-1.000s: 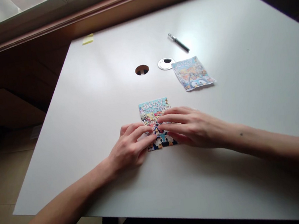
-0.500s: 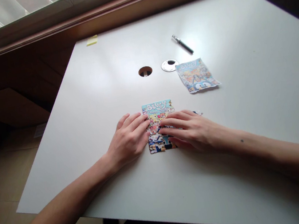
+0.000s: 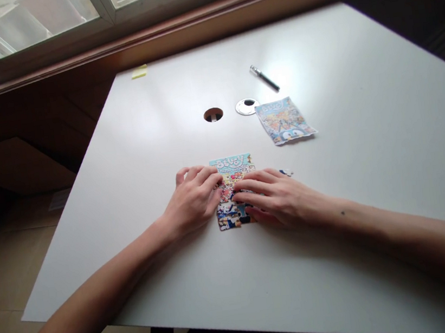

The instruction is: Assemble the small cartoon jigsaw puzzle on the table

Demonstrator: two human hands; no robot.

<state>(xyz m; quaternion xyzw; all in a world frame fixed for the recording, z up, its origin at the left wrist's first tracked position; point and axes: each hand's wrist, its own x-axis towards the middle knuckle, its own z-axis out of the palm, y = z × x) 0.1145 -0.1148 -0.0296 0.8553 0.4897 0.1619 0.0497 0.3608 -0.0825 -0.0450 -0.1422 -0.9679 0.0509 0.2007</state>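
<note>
A small colourful jigsaw puzzle (image 3: 231,163) lies flat on the white table between my hands, its lettering on the far side. At its left edge, my left hand (image 3: 194,197) rests with slightly bent fingers, the tips touching the pieces. My right hand (image 3: 275,195) lies over the right part of the puzzle, fingers stretched out and slightly apart, hiding the pieces beneath. Just beyond the right hand, a loose puzzle piece (image 3: 286,172) shows. Further back lies a creased picture sheet (image 3: 285,120) printed with a similar design.
The white table (image 3: 173,287) has a round cable hole (image 3: 213,115) with its metal cover (image 3: 246,107) beside it. A black marker (image 3: 265,78) lies behind the sheet. A yellow sticky note (image 3: 139,72) is at the far left corner, near the window (image 3: 39,18).
The camera view has tilted and shifted slightly, so the table's things appear lower and a little left. Both hands stay on the puzzle, with the left fingers slightly more bent.
</note>
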